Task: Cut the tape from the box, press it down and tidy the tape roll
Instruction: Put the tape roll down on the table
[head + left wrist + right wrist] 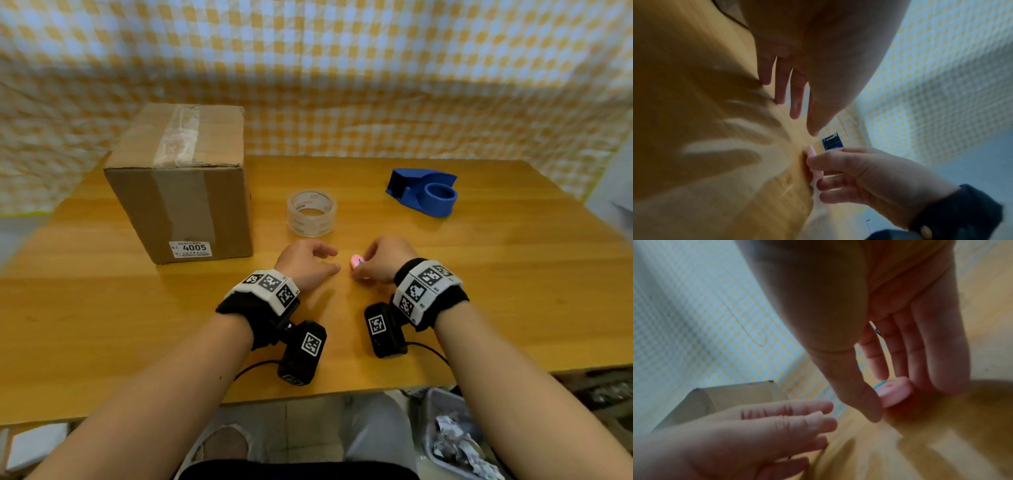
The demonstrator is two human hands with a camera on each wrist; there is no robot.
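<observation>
A: Pinching a small pink cutter [357,262] low over the counter [479,274], the right hand [387,258] had it between thumb and fingers.

B: And the left hand [306,263] lay relaxed beside it, holding nothing. Tape roll [311,213] just beyond both hands, box [181,185] off past the left hand.

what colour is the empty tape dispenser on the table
Blue; the tape dispenser shows best in the head view.

My head view looking down from above the table [479,308], both wrist views close along the hands, low over the tabletop, each catching the opposite hand
</observation>
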